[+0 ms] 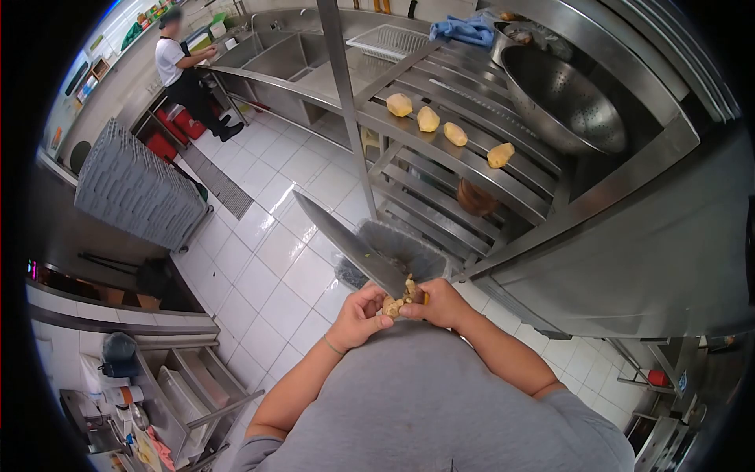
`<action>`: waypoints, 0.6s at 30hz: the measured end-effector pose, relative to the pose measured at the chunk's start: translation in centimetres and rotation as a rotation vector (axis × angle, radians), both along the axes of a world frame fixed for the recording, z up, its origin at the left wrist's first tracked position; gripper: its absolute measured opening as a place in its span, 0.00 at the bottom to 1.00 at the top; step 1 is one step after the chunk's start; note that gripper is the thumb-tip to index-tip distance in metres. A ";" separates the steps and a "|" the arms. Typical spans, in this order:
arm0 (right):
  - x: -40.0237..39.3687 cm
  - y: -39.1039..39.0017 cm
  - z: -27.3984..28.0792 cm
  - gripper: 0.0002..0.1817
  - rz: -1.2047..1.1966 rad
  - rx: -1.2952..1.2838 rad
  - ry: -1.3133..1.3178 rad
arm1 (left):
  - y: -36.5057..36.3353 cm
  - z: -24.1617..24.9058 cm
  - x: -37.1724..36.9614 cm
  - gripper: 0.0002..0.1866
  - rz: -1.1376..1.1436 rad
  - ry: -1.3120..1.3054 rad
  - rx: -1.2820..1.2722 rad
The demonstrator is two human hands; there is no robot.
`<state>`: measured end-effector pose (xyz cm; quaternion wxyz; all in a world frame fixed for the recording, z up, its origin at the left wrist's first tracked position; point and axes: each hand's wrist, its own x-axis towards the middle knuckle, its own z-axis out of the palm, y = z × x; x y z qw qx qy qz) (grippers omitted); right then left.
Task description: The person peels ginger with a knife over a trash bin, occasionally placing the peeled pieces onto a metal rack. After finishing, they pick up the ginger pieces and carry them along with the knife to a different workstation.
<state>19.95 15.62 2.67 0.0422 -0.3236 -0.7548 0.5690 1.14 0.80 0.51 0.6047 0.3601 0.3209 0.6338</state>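
Above the bin (393, 252), the left hand (358, 315) grips a knife (350, 245); the right hand (440, 303) pinches ginger (399, 303).

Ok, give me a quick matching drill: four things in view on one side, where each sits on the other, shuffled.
1. knife
2. peeled potatoes
3. colander
4. blue cloth

a. far end of the rack's top level
b. in a row on the slatted shelf
c. top level, right of the potatoes
d. in the hands, over the bin

Pairs: 1-d, 2-b, 3-c, 4-a

Bright, even overhead light, glare on steel, heavy fisheye warp, black vignetted corners.
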 end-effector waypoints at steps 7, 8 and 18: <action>0.1 0.1 -0.1 0.29 0.036 0.021 -0.018 | -0.6 -0.4 -0.6 0.28 -0.084 0.043 -0.162; 0.1 0.1 -0.2 0.29 0.045 0.044 -0.021 | -0.7 -0.6 -0.6 0.27 -0.075 0.071 -0.170; -0.1 0.3 0.4 0.31 0.099 0.059 -0.043 | -0.4 -1.1 -0.2 0.21 0.003 0.213 -0.168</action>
